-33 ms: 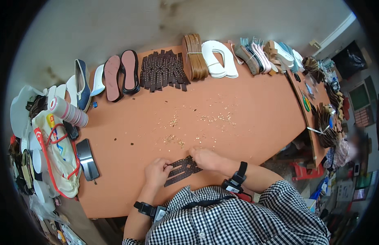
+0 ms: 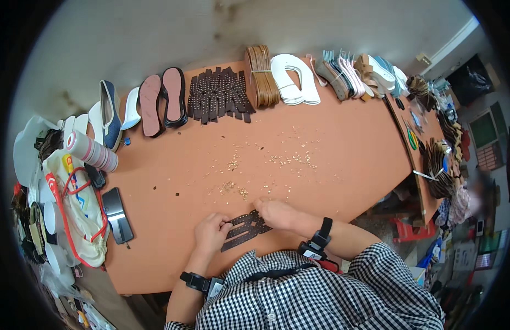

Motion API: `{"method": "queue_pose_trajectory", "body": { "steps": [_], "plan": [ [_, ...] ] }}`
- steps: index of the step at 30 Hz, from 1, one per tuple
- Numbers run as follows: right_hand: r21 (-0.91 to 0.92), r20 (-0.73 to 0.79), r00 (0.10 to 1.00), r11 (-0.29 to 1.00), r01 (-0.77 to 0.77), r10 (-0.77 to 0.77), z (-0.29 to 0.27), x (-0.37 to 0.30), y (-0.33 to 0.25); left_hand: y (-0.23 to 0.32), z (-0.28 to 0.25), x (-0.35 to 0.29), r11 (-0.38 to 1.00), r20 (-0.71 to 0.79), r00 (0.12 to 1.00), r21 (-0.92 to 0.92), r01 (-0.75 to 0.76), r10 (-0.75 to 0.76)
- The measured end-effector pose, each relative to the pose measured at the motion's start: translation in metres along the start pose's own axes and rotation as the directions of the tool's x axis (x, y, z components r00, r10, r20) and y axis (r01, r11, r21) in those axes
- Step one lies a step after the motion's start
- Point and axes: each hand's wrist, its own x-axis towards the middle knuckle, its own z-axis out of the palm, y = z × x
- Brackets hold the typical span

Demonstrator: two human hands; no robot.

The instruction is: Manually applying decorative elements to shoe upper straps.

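A dark brown, perforated strap piece [image 2: 242, 238] with slits along it is kept between the two hands at the near side of the tabletop [image 2: 348, 159], close to the checked shirt [image 2: 299, 297]. Its upper left end is pinched in the grip of the left hand [image 2: 211, 232], between thumb and forefinger. Its right end is covered by the right hand [image 2: 276, 213], whose fingertips are hidden, so whether that grip is clenched on the piece or merely rested there cannot be told. Beyond the hands, gold bits [image 2: 233, 163] are scattered. A phone [image 2: 118, 220] is laid at the left. Along the far edge are set pink-topped soles [image 2: 174, 91], a pile of studded straps [image 2: 219, 93] and a tied brown bundle [image 2: 260, 77].
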Motion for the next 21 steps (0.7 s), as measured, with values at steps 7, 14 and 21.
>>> {"method": "queue_pose_trajectory", "body": {
  "steps": [7,14,21],
  "plan": [
    [0.008,0.034,0.999,1.0,0.007,-0.007,-0.001,0.009,0.001,0.009,-0.007,0.002,0.999,0.009,1.0,0.053,-0.001,0.0],
    [0.165,-0.063,0.991,0.981,-0.106,0.118,-0.006,-0.007,-0.002,0.008,-0.007,0.001,0.999,0.015,1.0,0.047,-0.006,0.005],
    [0.199,-0.57,0.706,0.904,-0.377,0.42,-0.025,0.015,0.091,0.005,-0.002,0.0,0.998,0.016,0.999,-0.024,0.049,-0.049]
  ]
}}
